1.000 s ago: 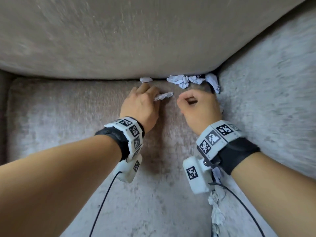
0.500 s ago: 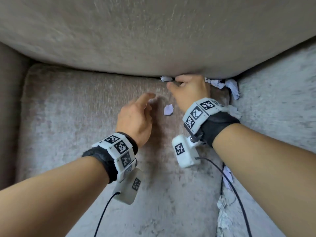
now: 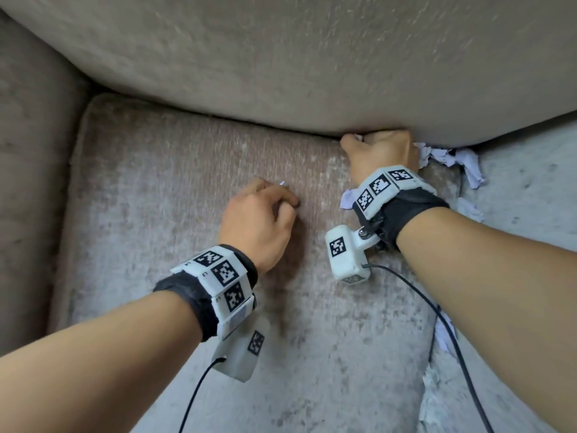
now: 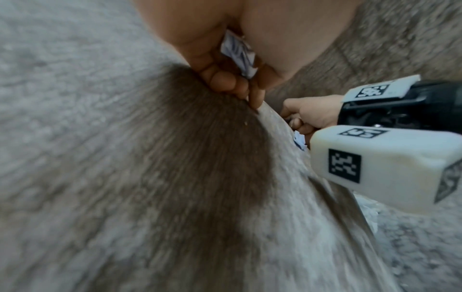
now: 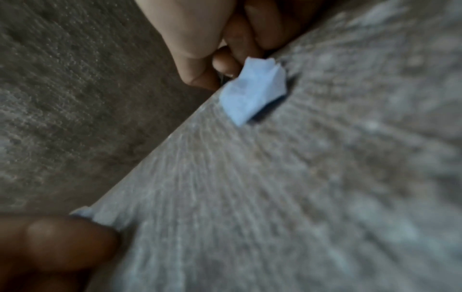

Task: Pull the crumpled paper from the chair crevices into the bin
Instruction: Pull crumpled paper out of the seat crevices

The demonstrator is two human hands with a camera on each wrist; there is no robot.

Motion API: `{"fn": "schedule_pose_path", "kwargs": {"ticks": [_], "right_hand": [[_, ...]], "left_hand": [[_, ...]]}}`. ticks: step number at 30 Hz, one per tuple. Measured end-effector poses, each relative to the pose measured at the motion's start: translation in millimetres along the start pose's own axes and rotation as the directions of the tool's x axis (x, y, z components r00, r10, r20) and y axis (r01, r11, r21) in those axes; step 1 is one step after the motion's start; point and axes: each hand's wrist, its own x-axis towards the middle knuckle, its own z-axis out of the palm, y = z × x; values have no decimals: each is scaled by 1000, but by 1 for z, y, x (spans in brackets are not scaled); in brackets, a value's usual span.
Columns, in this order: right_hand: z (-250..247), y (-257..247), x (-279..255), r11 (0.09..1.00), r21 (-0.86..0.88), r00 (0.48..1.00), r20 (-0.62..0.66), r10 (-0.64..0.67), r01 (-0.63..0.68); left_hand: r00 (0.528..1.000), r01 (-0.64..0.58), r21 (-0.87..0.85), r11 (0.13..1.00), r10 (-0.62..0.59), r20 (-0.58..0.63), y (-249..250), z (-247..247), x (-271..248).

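Note:
The bin is not in view. My left hand (image 3: pixel 265 210) hovers over the seat cushion (image 3: pixel 156 189), its fingers curled round a crumpled paper scrap (image 4: pixel 237 53); only the scrap's tip (image 3: pixel 283 183) shows in the head view. My right hand (image 3: pixel 377 148) is at the crevice under the backrest (image 3: pixel 281 57), where thumb and forefinger pinch a small white paper piece (image 3: pixel 357 137). A loose scrap (image 3: pixel 346 200) lies on the seat beside the right wrist and also shows as the pale scrap (image 5: pixel 252 90) in the right wrist view. More crumpled paper (image 3: pixel 449 157) fills the back right corner.
Paper bits (image 3: pixel 443 335) are wedged along the right side crevice between the seat and the armrest (image 3: pixel 530 189). The left armrest (image 3: pixel 31 151) borders the seat on the other side. Wrist camera cables trail across the cushion.
My left hand pulled back from the crevice toward me and curled round a scrap. My right hand went forward to the crevice. One scrap came to lie loose on the seat.

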Motion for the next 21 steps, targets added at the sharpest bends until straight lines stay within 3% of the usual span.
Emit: {"fn": "schedule_pose_path", "kwargs": {"ticks": [8, 13, 17, 21], "right_hand": [[-32, 16, -13, 994, 104, 998, 49, -42, 37], [-60, 47, -19, 968, 237, 996, 64, 66, -79], [-76, 70, -19, 986, 159, 999, 19, 42, -44], [-85, 90, -21, 994, 110, 1000, 24, 14, -17]], "left_hand": [[994, -20, 21, 1000, 17, 108, 21, -2, -3], [993, -67, 242, 968, 41, 108, 58, 19, 3], [988, -42, 356, 933, -15, 156, 73, 36, 11], [988, -81, 396, 914, 21, 154, 71, 45, 13]]}}
